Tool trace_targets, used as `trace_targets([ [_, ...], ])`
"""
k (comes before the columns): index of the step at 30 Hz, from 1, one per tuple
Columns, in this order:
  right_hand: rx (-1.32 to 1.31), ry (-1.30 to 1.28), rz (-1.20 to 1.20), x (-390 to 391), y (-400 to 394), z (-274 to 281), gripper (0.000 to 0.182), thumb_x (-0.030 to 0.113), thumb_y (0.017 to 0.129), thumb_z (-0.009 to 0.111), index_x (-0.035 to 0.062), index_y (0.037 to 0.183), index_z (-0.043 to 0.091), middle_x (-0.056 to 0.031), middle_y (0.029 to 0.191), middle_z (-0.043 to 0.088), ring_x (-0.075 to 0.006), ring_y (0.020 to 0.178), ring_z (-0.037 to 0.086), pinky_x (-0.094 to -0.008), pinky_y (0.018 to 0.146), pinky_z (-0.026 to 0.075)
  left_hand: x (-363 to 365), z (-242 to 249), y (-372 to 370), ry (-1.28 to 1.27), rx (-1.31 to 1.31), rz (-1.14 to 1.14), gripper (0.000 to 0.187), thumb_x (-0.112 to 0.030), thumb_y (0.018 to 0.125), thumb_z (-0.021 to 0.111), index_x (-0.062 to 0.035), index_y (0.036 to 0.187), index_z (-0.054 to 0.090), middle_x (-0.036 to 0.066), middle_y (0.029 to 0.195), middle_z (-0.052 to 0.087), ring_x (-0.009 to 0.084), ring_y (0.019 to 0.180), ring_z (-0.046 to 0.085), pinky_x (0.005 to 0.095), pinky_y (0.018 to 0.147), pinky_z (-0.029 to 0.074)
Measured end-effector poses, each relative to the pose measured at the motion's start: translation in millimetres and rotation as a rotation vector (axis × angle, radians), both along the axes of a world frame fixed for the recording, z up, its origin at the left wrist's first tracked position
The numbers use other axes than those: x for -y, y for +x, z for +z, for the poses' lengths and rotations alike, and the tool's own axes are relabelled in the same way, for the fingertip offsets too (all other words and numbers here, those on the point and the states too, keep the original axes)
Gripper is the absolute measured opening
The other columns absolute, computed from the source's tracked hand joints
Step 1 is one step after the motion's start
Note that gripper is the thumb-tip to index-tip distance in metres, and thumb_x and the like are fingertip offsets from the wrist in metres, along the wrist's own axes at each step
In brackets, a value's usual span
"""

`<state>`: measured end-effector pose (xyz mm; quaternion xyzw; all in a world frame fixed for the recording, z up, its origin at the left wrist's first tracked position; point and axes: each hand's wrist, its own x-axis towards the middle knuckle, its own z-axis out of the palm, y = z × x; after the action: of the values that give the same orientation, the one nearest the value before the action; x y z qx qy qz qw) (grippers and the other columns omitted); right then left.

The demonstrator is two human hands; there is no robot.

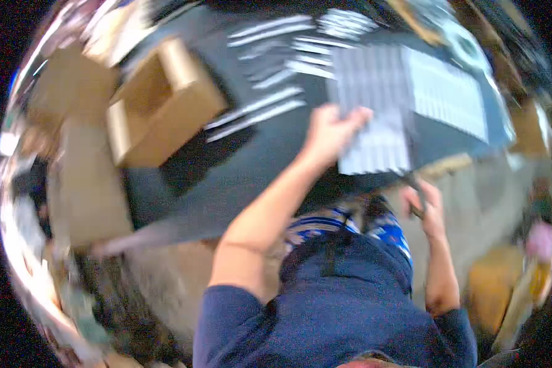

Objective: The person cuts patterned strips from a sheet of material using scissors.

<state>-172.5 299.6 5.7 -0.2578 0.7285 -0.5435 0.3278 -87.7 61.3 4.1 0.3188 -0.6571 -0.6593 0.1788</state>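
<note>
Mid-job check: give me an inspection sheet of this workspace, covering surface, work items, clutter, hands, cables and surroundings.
Surface: dark tabletop, partly covered.
Job's things: striped sheet, beside a paler sheet; white strips lie in several groups.
Clutter: open cardboard box on the tabletop.
Left hand: on the striped sheet; grip too blurred to tell.
Right hand: holds a dark tool, type unclear, near the sheet's lower edge.
Cables: nothing seen.
Surroundings: floor; blurred orange item at right.
</note>
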Motion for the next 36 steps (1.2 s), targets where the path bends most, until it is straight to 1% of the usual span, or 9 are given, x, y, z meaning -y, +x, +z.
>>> trace_targets([
  [1,0.002,0.011,0.088,-12.1,-12.3,-18.4,0.020,0.019,0.080,0.059,0.0001,0.085,0.058,0.0007,0.069,0.054,-0.0072,0.059,0.050,-0.0220,0.052,0.041,-7.4,9.7,-0.6,0.086,-0.119,0.022,0.027,-0.024,0.079,0.067,0.0011,0.087,0.064,0.002,0.076,0.063,0.0090,0.063,0.056,0.0248,0.058,0.046],
  [2,0.066,0.007,0.134,1.1,-6.1,10.5,0.023,0.023,0.081,0.063,0.0005,0.082,0.058,0.0020,0.065,0.053,-0.0072,0.057,0.049,-0.0231,0.049,0.039,-7.1,6.6,-1.4,0.158,-0.177,0.000,0.025,-0.021,0.080,0.066,0.0010,0.091,0.064,0.004,0.082,0.064,0.0095,0.068,0.058,0.0239,0.062,0.046],
  [3,0.116,0.003,0.119,-1.1,-6.3,7.8,0.027,0.028,0.081,0.065,0.0016,0.079,0.058,0.0031,0.061,0.051,-0.0061,0.054,0.048,-0.0232,0.047,0.037,-8.6,-1.2,-5.9,0.134,-0.223,0.045,0.023,-0.017,0.080,0.066,0.0021,0.092,0.063,0.005,0.083,0.065,0.0095,0.070,0.059,0.0232,0.064,0.047],
  [6,0.201,-0.025,0.064,-2.9,-2.1,7.6,0.026,0.026,0.082,0.064,0.0038,0.072,0.054,0.0015,0.057,0.050,-0.0069,0.050,0.048,-0.0227,0.045,0.037,-13.2,-1.2,-5.8,0.259,-0.320,-0.021,0.022,-0.015,0.081,0.065,0.0033,0.094,0.062,0.007,0.087,0.065,0.0099,0.073,0.060,0.0229,0.066,0.047],
  [8,0.199,-0.023,0.067,-2.8,-5.3,5.7,0.026,0.024,0.082,0.064,0.0044,0.070,0.052,0.0013,0.057,0.050,-0.0072,0.050,0.048,-0.0227,0.046,0.037,-14.5,3.7,-4.4,0.241,-0.321,-0.039,0.023,-0.015,0.082,0.065,0.0035,0.096,0.061,0.008,0.090,0.064,0.0103,0.075,0.060,0.0236,0.068,0.048],
  [11,0.200,0.002,0.066,-4.3,-5.5,2.7,0.026,0.024,0.082,0.063,0.0054,0.069,0.051,0.0012,0.056,0.050,-0.0068,0.050,0.048,-0.0224,0.046,0.038,-15.7,0.8,-3.0,0.234,-0.281,-0.066,0.023,-0.017,0.082,0.065,0.0007,0.096,0.061,0.007,0.091,0.064,0.0112,0.077,0.060,0.0253,0.068,0.048],
  [20,0.184,0.003,0.041,-0.4,-4.1,9.1,0.026,0.028,0.082,0.062,0.0049,0.073,0.053,0.0009,0.058,0.051,-0.0064,0.050,0.049,-0.0222,0.045,0.038,-17.5,-4.1,-6.1,0.369,-0.323,-0.049,0.024,-0.017,0.082,0.065,0.0021,0.096,0.061,0.008,0.089,0.064,0.0109,0.076,0.060,0.0246,0.069,0.048],
  [29,0.175,0.023,0.033,0.3,-5.2,11.4,0.027,0.029,0.082,0.062,0.0062,0.072,0.053,0.0019,0.057,0.051,-0.0055,0.049,0.047,-0.0211,0.044,0.037,-17.1,-4.1,-6.0,0.333,-0.345,-0.034,0.024,-0.018,0.082,0.065,0.0019,0.096,0.061,0.008,0.088,0.064,0.0108,0.076,0.060,0.0248,0.068,0.049],
  [36,0.198,-0.011,0.028,1.3,-2.6,13.1,0.022,0.022,0.083,0.061,0.0054,0.072,0.053,0.0032,0.058,0.051,-0.0047,0.050,0.048,-0.0211,0.045,0.038,-17.1,-4.2,-6.0,0.348,-0.358,-0.031,0.024,-0.017,0.082,0.065,0.0020,0.096,0.061,0.008,0.088,0.064,0.0110,0.075,0.060,0.0248,0.068,0.049],
])
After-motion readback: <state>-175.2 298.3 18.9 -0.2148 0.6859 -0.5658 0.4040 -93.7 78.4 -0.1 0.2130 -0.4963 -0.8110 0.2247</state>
